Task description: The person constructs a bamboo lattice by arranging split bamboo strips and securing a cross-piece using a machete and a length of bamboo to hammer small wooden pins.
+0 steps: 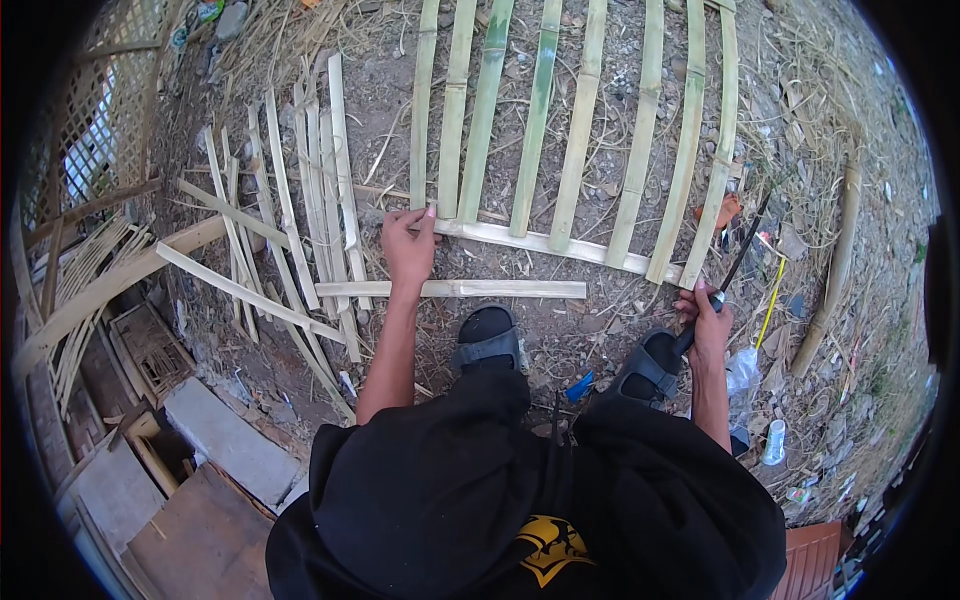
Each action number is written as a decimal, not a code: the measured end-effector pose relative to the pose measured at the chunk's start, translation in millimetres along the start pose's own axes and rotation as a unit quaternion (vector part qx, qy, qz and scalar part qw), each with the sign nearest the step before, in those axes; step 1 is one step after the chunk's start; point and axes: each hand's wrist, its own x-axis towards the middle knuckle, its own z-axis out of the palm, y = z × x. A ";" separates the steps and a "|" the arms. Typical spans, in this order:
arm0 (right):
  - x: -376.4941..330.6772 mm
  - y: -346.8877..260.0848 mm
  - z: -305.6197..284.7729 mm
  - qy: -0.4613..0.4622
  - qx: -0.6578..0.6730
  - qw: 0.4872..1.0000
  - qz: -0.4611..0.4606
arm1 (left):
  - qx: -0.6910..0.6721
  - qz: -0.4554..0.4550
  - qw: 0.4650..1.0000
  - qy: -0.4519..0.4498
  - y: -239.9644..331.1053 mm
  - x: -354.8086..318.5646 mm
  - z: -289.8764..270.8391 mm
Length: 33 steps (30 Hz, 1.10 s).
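Several long green-and-pale bamboo slats (580, 130) lie side by side on the ground, running away from me. Under their near ends runs a pale bamboo crosspiece (545, 241). My left hand (408, 250) pinches the crosspiece's left end, beside the leftmost slat. At the other end, my right hand (709, 325) has its fingertips at the crosspiece. That hand is also closed around a long knife (745, 250) with a thin dark blade, which points away to the right. Another loose bamboo strip (500, 289) lies just nearer to me, in front of my sandalled feet.
Loose bamboo strips (325, 190) are scattered at the left. Boards (235, 440) and a woven lattice (110, 120) stand farther left. On the right lie a yellow strip (770, 303), a bamboo pole (832, 270), a white cup (774, 442) and litter. A blue scrap (579, 387) lies between my feet.
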 end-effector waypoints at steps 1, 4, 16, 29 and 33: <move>-0.1 -0.6 -0.5 0.000 0.000 1.000 0.000 | 0.017 0.011 1.000 0.024 3.8 0.5 -1.0; 0.8 0.0 -0.2 -0.007 0.006 1.000 0.000 | 0.094 0.095 0.989 0.059 -8.8 20.3 -9.5; 3.2 3.7 -5.1 -0.010 0.064 0.998 0.005 | 0.055 -0.074 0.993 -0.072 1.9 38.6 -28.3; 0.7 1.8 -7.3 -0.028 0.083 0.996 0.003 | 0.057 -0.063 0.995 -0.054 0.5 29.6 -20.4; 4.5 4.3 -7.2 -0.038 0.069 0.997 0.002 | 0.007 -0.038 0.999 -0.016 -15.8 31.3 -21.5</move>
